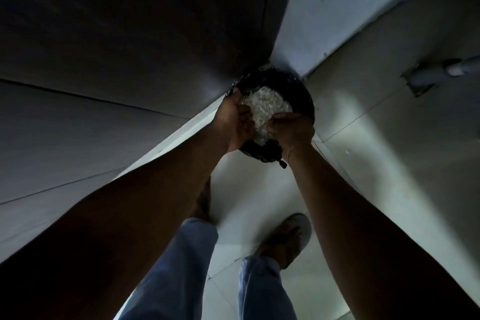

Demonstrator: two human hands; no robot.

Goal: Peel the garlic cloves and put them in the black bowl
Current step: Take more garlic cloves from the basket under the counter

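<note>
Left hand (235, 122) and right hand (292, 128) cup papery garlic skins (265, 109) over the black-lined bin (304, 96); parting them low should keep flakes inside.

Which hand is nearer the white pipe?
Right. The right hand holds the garlic skins on the side toward the white pipe; the left hand holds their far side.

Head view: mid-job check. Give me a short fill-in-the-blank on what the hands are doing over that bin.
1. The left hand and right hand together hold a heap of ____ peelings above the bin.
2. The bin is lined with a ____ bag.
3. The bin stands on the tiled floor, pushed into a ____.
Missing words: white; black; corner.
</note>
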